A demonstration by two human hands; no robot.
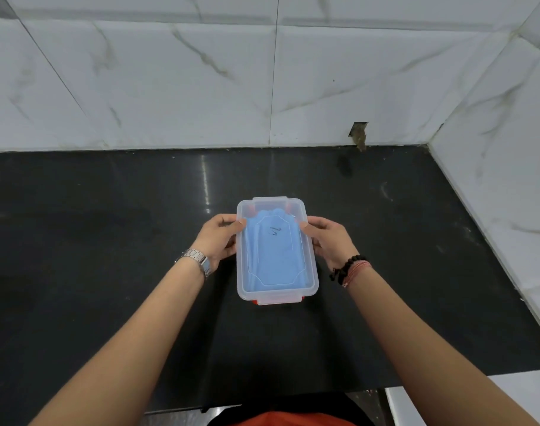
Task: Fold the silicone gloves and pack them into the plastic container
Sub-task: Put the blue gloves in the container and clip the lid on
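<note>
In the head view, a clear plastic container (277,252) is held between both hands over a black stone countertop (109,241). Its translucent lid (308,265) is seated on top, and blue silicone gloves (271,253) are seen through it, lying flat inside and filling most of the interior. A short dark handwritten scribble is seen on the lid between the two thumbs, but it cannot be read; no brand or printed label can be made out. Red-orange latch parts are seen at the container's far corners and under its near edge.

The left hand (219,238) is curled around the container's left long side, its thumb laid over the lid rim. The right hand (330,241) grips the opposite long side likewise. A metal wristwatch (196,261) is worn on the left wrist, and a dark beaded bracelet (347,267) with red threads on the right. White marbled wall tiles (201,87) are seen beyond the hands and to their right.
</note>
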